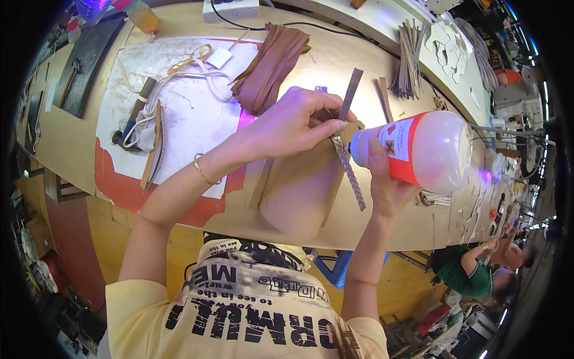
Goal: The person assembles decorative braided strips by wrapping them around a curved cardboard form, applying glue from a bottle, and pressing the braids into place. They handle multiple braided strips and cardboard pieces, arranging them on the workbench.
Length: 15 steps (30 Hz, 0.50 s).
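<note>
My left hand (302, 119) pinches a narrow brown leather strip (351, 94) whose free end sticks up past the fingertips. Below those fingers hangs a shiny braided strap (353, 182), which seems joined to the strip. In my right hand (388, 188) is a translucent squeeze bottle (443, 152) with a red and white label. It lies tilted on its side, and its blue-collared nozzle end points at the strip, close to my left fingertips. Whether the tip touches is hard to make out. Beneath both hands is a curved tan sheet (296, 200).
A stack of brown leather pieces (270, 69) lies beyond my left forearm. Farther left, a hammer (125, 136) and white cords (206, 73) rest on a white sheet (191, 110). A bundle of thin strips (409, 63) is at the far right. A person in green (469, 272) works at right.
</note>
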Tool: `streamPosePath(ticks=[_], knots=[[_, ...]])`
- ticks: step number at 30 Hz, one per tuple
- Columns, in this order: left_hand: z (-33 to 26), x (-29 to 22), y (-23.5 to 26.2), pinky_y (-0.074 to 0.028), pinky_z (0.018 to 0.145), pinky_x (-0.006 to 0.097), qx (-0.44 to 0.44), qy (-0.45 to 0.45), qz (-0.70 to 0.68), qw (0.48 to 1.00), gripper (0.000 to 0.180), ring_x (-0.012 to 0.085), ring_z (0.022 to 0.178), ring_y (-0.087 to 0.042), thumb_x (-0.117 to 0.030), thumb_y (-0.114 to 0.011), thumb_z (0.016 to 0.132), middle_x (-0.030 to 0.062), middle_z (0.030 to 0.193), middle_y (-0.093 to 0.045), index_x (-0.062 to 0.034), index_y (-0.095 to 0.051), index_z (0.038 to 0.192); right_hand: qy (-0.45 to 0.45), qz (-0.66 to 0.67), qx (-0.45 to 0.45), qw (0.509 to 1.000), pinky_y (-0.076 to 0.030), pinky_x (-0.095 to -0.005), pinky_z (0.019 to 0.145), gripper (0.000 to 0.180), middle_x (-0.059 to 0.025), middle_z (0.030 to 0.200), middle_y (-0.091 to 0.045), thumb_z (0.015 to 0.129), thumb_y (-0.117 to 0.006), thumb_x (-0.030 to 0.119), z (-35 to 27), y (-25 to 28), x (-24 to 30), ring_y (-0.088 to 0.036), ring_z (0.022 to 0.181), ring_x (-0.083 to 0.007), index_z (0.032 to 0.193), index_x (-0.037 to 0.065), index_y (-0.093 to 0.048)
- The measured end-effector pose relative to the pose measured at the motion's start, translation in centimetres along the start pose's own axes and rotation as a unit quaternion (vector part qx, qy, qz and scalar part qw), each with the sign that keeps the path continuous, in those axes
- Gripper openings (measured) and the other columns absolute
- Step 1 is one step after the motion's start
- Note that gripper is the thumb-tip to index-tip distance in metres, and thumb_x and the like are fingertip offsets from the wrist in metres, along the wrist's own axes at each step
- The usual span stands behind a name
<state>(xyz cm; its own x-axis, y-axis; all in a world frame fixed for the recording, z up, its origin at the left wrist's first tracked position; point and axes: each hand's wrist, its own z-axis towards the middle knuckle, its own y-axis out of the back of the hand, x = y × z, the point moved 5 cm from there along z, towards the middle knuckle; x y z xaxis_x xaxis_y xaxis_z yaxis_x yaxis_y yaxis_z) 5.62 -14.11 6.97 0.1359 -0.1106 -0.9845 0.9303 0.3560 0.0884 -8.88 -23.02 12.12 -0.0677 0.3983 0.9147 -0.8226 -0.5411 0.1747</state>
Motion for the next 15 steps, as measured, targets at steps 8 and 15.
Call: streamPosePath(ticks=[8, 15], knots=[[0.2, 0.3, -0.1, -0.054, 0.089, 0.030, 0.017, -0.005, 0.012, 1.000, 0.019, 0.0138, 0.095, -0.066, -0.005, -0.060, 0.093, 0.0095, 0.102, -0.069, 0.0045, -0.066, 0.108, 0.101, -0.006, 0.053, 0.993, -0.053, -0.0281, 0.071, 0.029, -0.0085, 0.089, -0.071, 0.077, -0.080, 0.006, 0.6, -1.7, 0.4, -0.064, 0.075, -0.0124, 0.102, -0.003, -0.067], [0.1, 0.2, -0.1, -0.055, 0.087, 0.029, -0.011, 0.000, 0.007, 1.000, 0.018, 0.0130, 0.092, -0.066, -0.005, -0.061, 0.092, 0.0089, 0.101, -0.070, 0.0052, -0.067, 0.105, 0.058, -0.030, -0.004, 0.998, -0.053, -0.0288, 0.070, 0.033, -0.0052, 0.087, -0.068, 0.072, -0.085, 0.011, -0.6, 0.2, -0.6, -0.063, 0.074, -0.0137, 0.097, 0.000, -0.067]])
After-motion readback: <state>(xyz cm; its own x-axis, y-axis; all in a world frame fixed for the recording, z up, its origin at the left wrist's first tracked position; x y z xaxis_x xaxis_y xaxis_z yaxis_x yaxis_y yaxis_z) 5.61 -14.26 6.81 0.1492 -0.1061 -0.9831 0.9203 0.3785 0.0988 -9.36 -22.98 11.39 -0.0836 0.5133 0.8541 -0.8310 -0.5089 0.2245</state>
